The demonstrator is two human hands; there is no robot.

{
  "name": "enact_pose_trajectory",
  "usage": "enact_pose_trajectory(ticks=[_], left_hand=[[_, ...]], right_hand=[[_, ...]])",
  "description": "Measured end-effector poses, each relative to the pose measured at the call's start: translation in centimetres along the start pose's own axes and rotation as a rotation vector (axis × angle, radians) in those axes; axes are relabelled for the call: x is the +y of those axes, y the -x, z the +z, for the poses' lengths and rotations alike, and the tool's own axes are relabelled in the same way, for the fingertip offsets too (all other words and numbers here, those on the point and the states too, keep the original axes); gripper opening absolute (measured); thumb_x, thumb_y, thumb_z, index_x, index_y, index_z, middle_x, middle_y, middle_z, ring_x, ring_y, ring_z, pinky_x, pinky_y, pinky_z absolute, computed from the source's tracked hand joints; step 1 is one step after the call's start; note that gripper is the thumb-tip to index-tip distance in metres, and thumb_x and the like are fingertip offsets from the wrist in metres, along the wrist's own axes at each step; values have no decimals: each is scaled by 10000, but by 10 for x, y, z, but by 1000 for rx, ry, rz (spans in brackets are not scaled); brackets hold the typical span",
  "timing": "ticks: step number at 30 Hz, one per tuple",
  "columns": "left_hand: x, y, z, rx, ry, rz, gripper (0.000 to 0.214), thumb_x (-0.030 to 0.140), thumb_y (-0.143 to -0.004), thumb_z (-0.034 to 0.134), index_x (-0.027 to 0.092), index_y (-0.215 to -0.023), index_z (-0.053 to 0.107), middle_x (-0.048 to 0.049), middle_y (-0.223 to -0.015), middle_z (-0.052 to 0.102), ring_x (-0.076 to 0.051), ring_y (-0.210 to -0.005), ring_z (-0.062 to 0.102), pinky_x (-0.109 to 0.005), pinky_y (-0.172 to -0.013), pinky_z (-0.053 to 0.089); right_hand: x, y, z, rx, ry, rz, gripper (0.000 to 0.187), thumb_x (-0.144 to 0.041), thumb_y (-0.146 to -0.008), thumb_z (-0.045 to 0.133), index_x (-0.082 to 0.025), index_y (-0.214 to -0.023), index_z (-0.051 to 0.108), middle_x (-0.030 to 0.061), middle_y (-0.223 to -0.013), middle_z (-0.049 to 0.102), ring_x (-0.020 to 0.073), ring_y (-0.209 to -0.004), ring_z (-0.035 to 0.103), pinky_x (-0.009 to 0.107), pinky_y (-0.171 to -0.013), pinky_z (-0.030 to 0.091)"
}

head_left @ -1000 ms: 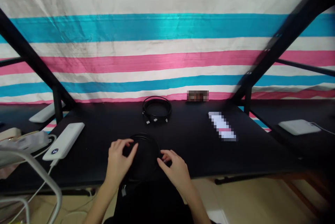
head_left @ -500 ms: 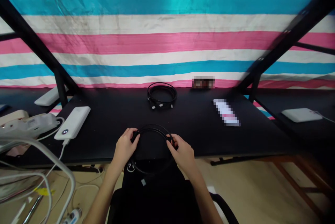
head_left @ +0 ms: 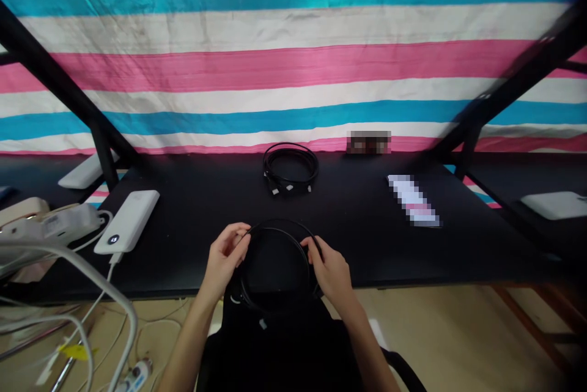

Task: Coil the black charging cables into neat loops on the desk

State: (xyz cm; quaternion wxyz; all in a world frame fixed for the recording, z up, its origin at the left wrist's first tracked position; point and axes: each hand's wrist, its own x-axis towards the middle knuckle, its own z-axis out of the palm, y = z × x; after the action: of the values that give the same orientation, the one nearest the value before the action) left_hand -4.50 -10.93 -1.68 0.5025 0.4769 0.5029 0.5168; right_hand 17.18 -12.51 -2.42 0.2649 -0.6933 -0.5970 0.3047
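A black cable (head_left: 275,228) is looped into a loose coil between my hands, over the front edge of the black table (head_left: 202,196). My left hand (head_left: 228,251) pinches the coil's left side between thumb and fingers. On the opposite side my right hand (head_left: 331,265) is closed on the loops. One pale connector (head_left: 263,323) dangles below the coil, in front of dark clothing. Farther back on the table lies a second coiled black cable (head_left: 290,162), with several light connector ends showing at its front.
A white power bank (head_left: 127,221) with a plugged-in cord lies at left, near a white power strip (head_left: 68,224) and thick white cables (head_left: 107,285). A blurred-out flat item (head_left: 414,201) lies at right. Black slanted frame bars (head_left: 59,74) flank the table before a striped sheet (head_left: 275,68).
The view has shifted slightly, moving objects in the picture. My right hand has a changed grip on the coil, whose loops are spread farther apart on that side.
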Motion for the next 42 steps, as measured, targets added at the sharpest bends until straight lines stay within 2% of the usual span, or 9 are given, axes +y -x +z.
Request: enact_pose_trajectory(ticks=[5,10,17,22,25,29,35,39,42], left_hand=[[0,-3,-1,69,63,5,156,303,-830,587,188,-927,627,15,-715,564,-84,-637,491,-191,-623,400],[1,-1,0,73,212,2,136,292,-789,644,190,-877,640,16,-705,575,-95,-679,522,-192,-671,405],[10,12,14,165,283,-22,154,283,-732,712,203,-844,643,26,-721,605,-78,-707,550,-143,-692,415],[24,23,31,239,376,-43,191,288,-683,753,207,-807,632,39,-730,594,-73,-691,560,-134,-670,445],[33,28,43,299,401,-36,218,298,-654,772,205,-791,631,39,-750,590,-80,-692,576,-141,-650,464],[39,30,60,345,410,-23,245,312,-624,790,200,-775,633,41,-758,581,-78,-681,577,-140,-636,477],[42,30,81,455,410,-8,315,351,-575,813,201,-788,635,38,-752,579,-75,-680,563,-133,-636,478],[50,33,90,493,392,75,272,341,-620,785,201,-796,631,35,-765,568,-74,-695,547,-133,-645,466],[57,37,94,488,383,143,229,336,-663,754,204,-801,626,34,-734,552,-80,-684,529,-143,-637,456]], right_hand=[[5,-2,4,40,-90,-12,358,-446,-907,375,-241,-833,659,9,-680,646,171,-638,601,249,-595,385],[10,-3,6,-10,-206,-180,251,-419,-844,523,-200,-832,645,39,-791,671,186,-716,606,263,-658,423],[8,4,9,-5,-448,-172,264,-379,-914,423,-187,-781,547,28,-753,607,154,-711,560,255,-678,418],[7,10,2,-97,-617,-218,225,-288,-798,616,-193,-728,424,41,-1025,594,50,-521,389,212,-511,337],[6,13,-6,-145,-648,-200,217,-257,-816,586,-189,-725,401,68,-1099,591,20,-458,297,214,-449,257],[8,13,-12,-155,-694,-167,208,-261,-843,540,-192,-720,387,67,-985,639,31,-461,322,216,-451,242],[7,12,-19,-211,-687,-144,250,-205,-739,652,-202,-796,409,1,-800,620,40,-470,318,204,-453,240],[3,20,-30,-346,-746,-183,221,-226,-801,606,-207,-917,419,-46,-655,567,66,-519,407,207,-525,311],[-5,27,-39,-478,-868,-166,226,-335,-868,546,-212,-996,405,-108,-512,415,65,-470,357,198,-497,286]])
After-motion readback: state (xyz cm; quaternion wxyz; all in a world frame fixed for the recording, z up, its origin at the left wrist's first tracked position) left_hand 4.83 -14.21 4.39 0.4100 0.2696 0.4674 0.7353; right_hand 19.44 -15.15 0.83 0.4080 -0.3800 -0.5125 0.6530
